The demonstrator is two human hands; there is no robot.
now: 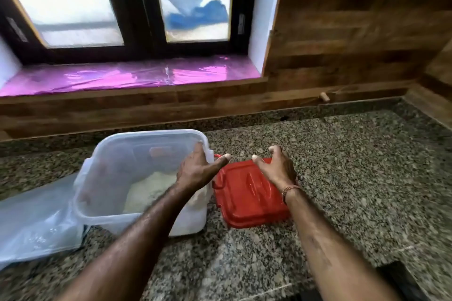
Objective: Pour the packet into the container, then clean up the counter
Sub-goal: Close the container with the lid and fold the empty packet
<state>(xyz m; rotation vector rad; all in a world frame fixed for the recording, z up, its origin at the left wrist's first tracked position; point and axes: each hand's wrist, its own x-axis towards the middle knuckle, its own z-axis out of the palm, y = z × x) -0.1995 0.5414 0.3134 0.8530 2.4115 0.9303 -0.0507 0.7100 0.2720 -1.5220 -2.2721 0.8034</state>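
Note:
A clear plastic container stands open on the granite counter, with white powder heaped in its bottom. An emptied clear plastic packet lies flat against its left side. A red lid rests on the counter just right of the container. My left hand hovers over the container's right rim, fingers spread, thumb pointing right. My right hand is above the lid's far edge, fingers apart and curled downward. Whether the fingertips touch the lid I cannot tell.
A wooden backsplash runs along the back of the counter, and a window sill covered in shiny purple film lies beyond it. A small wooden peg sticks out of the backsplash. A dark object sits at the counter's near right edge.

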